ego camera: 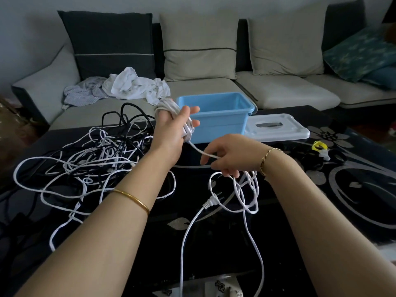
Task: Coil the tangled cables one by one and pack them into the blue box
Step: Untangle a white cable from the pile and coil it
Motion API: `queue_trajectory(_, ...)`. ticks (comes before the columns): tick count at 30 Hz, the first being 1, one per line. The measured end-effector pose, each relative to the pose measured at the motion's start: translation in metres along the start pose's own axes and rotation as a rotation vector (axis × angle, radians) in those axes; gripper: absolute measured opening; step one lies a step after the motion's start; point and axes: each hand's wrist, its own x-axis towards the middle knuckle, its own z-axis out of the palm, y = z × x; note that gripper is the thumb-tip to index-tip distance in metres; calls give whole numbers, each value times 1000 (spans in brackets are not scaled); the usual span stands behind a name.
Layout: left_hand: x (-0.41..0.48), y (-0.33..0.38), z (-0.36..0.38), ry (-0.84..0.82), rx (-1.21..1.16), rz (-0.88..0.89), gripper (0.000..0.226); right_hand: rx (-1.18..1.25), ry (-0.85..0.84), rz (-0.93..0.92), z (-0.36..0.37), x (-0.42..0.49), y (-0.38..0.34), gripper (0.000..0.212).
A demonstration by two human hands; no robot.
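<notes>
One cable [201, 152] (apparently) wraps left hand [169, 127].

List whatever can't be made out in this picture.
Head view:
- Floor of the blue box: hidden by its near wall and the left hand.
- Turns of white cable on that hand: partly behind it.
- Where the strands below the plug lead: cut off at the bottom edge.
- Number of cables in the tangle: they overlap.
- Black things beside the yellow ring: too dark against the table.

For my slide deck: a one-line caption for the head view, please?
Left hand wound with white cable, right hand pinching its slack, blue box behind.
</notes>
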Motion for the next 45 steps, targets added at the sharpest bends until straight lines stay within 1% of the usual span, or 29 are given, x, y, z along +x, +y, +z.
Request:
queue_trajectory(2,-1,-4,1,17,347,121,7,-42,26,-32,-3,-2,-6,22)
queue_trajectory(4,-2,-7,2,-10,620,189,17,-97,145,-44,-7,-2,-8,23)
queue_trajectory(5,-2,-7,2,-47,705,190,17,-113,230,-31,-10,-3,-6,22)
queue_trajectory(7,-6,-7,2,-184,758,149,19,-165,426,25,-14,-2,1,20)
queue_trajectory(9,-14,-4,6,-366,795,131,31,-224,626,70,-16,-1,12,24)
queue_trajectory(10,-16,-3,9,-430,879,132,35,-240,705,81,-15,-1,17,24)
queue_trajectory(11,-18,-3,10,-455,1024,141,40,-253,757,80,-15,0,21,23)
queue_trajectory(12,-18,-4,10,-438,1182,153,43,-258,780,74,-13,1,26,22)
queue_trajectory(13,-17,-4,10,-391,1287,160,40,-250,778,71,-11,3,31,22)
queue_trajectory(14,-15,-5,9,-336,1328,163,32,-226,757,76,-9,5,36,23)
queue_trajectory(15,-13,-5,6,-276,1311,154,25,-191,728,89,-7,7,41,26)
queue_trajectory(18,-5,-6,-4,-74,1131,53,9,-82,650,183,-3,12,57,35)
queue_trajectory(20,-5,-2,-8,28,1032,-7,15,-52,630,275,-1,13,67,37)
queue_trajectory(24,-7,8,-9,142,758,-71,10,-15,630,476,-2,11,77,36)
queue_trajectory(28,-6,17,-4,268,439,-99,19,28,685,707,-3,5,95,26)
queue_trajectory(31,-7,21,-1,278,363,-113,22,52,635,777,5,4,99,20)
queue_trajectory(33,-8,19,1,240,360,-158,19,20,587,731,9,9,98,22)
queue_trajectory(35,-8,16,3,189,383,-214,16,12,618,605,8,14,88,22)
queue_trajectory(37,-8,13,5,164,397,-247,15,84,726,455,3,15,69,24)
queue_trajectory(38,-8,12,6,161,393,-259,14,156,769,378,0,14,58,25)
queue_trajectory(39,-8,12,8,161,383,-270,14,271,778,297,-2,14,48,23)
queue_trajectory(40,-8,12,9,160,369,-282,14,417,735,228,-4,12,38,19)
queue_trajectory(41,-9,13,11,159,353,-292,13,552,658,180,-5,10,30,20)
queue_trajectory(42,-9,14,12,160,339,-297,13,603,558,159,-4,10,25,25)
queue_trajectory(43,-9,15,12,161,330,-297,13,550,451,142,-2,10,23,27)
queue_trajectory(44,-10,15,12,162,325,-294,13,449,382,125,0,10,24,21)
queue_trajectory(45,-10,15,11,162,323,-291,13,370,377,121,2,11,25,9)
